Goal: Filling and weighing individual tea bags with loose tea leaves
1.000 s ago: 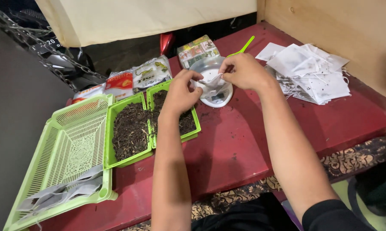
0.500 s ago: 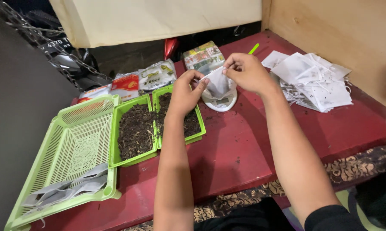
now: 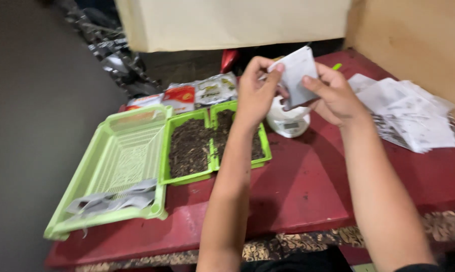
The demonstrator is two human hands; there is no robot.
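A person is sitting at a dark red worktop [image 3: 308,181], seen from above through a head-worn camera, and both bare arms are reaching forward. The left hand [image 3: 255,93] and the right hand [image 3: 333,95] are together holding up a small white paper sachet [image 3: 297,74] above the worktop, raised over a small white kitchen scale [image 3: 288,122]. The left hand is pinching the sachet's upper left corner between thumb and fingers, while the right hand is closing around its lower right side, thumb lying across the front. Just left of the scale, two small green trays [image 3: 215,166] are sitting side by side, touching, each filled with dark, crumbly dried material. Further left, a larger light green slotted basket [image 3: 86,196] is lying on the worktop, with a few flat white sachets [image 3: 111,199] resting at its near end. Behind the trays, several printed foil packets [image 3: 197,92] are lying in a row. At the right, near a wooden wall, a loose heap of empty white sachets [image 3: 414,116] is spreading over the worktop. The picture is slightly blurred.
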